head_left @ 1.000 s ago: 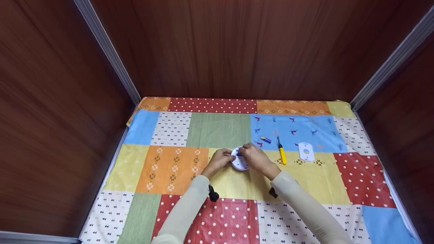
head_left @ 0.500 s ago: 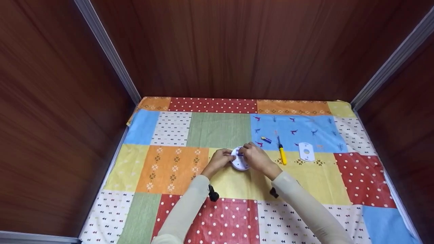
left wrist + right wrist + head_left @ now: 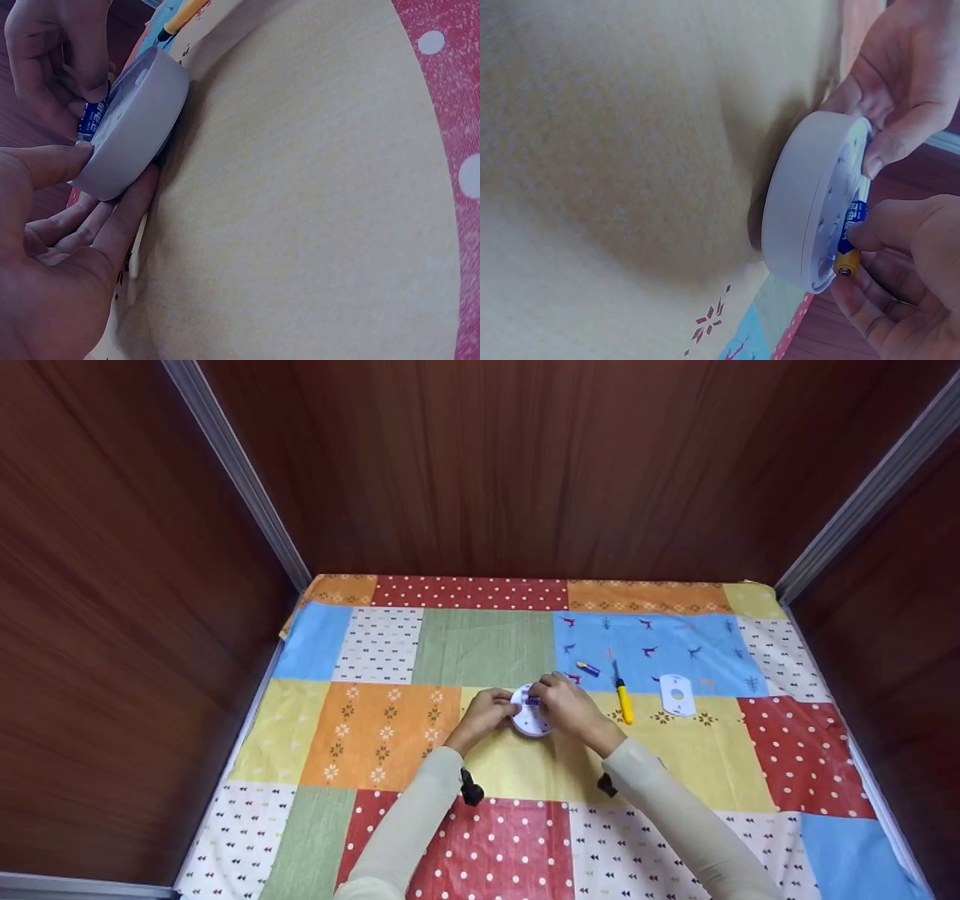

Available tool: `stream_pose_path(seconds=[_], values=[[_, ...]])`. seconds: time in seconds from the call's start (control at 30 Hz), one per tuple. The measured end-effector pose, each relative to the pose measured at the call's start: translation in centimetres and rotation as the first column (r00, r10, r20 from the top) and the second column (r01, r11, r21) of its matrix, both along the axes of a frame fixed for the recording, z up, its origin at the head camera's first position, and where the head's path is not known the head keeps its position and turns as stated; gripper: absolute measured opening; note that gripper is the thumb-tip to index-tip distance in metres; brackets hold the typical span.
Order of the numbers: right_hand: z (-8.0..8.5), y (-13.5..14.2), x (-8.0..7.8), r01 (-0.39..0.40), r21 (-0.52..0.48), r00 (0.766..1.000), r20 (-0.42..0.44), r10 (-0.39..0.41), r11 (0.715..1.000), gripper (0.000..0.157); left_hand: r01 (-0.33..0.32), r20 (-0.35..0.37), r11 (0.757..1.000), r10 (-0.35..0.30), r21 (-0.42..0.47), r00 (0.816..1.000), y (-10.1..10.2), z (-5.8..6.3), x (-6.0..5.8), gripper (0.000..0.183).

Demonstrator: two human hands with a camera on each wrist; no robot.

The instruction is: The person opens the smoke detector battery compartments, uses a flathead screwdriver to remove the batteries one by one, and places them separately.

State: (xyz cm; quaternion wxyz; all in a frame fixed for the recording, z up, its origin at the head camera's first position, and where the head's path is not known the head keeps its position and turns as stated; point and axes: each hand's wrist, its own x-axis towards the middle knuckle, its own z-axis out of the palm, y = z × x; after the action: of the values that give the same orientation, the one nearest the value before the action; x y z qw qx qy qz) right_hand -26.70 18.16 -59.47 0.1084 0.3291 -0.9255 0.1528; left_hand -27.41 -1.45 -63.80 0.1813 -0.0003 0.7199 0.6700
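Note:
A round white plastic device (image 3: 532, 726) stands tilted over the cloth, its recessed face turned away from both wrist cameras. My left hand (image 3: 484, 717) grips its rim, thumb on the face side and fingers behind, as the left wrist view shows. My right hand (image 3: 574, 711) pinches a blue and yellow battery (image 3: 850, 231) between thumb and fingers, at the device's recessed face. In the right wrist view the battery's yellow end points down past the rim. The fingers partly cover the battery and the recess, so how far it sits inside cannot be told.
Another blue and yellow battery (image 3: 588, 668) lies beyond my right hand. To its right are a yellow-handled screwdriver (image 3: 625, 703) and a flat white plate (image 3: 670, 706) with a central hole. A patchwork cloth (image 3: 487, 645) covers the table, with wood-grain panels (image 3: 487, 472) around it.
The right hand's fingertips have shifted slightly to the right over the device, and more blue shows beneath them. The left hand and the things on the cloth have stayed put.

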Motion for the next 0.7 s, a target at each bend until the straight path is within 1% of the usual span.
stream_pose_path(seconds=[0.1, 0.17, 0.33, 0.43, 0.7], values=[[0.2, 0.1, 0.0, 0.005, -0.010, 1.000, 0.019, -0.005, 1.000, 0.018, -0.003, 0.011, 1.000, 0.003, 0.002, 1.000, 0.0, 0.0, 0.0, 0.032], [0.3, 0.2, -0.1, 0.006, -0.009, 1.000, 0.012, -0.006, 1.000, 0.018, -0.005, 0.022, 1.000, 0.005, 0.005, 1.000, 0.0, 0.1, -0.1, 0.032], [0.3, 0.5, -0.4, 0.003, -0.015, 1.000, -0.026, -0.003, 1.000, 0.021, -0.010, 0.022, 1.000, 0.010, 0.006, 1.000, 0.0, 0.1, -0.1, 0.031], [0.4, 0.7, -0.5, 0.004, -0.031, 1.000, -0.021, -0.005, 1.000, 0.023, -0.011, 0.013, 1.000, 0.011, 0.001, 1.000, 0.0, 0.0, -0.1, 0.031], [0.8, 1.1, -1.1, 0.031, -0.077, 0.999, 0.038, -0.028, 0.997, 0.023, -0.002, 0.007, 1.000, 0.002, 0.010, 1.000, 0.0, -0.2, 0.0, 0.034]])
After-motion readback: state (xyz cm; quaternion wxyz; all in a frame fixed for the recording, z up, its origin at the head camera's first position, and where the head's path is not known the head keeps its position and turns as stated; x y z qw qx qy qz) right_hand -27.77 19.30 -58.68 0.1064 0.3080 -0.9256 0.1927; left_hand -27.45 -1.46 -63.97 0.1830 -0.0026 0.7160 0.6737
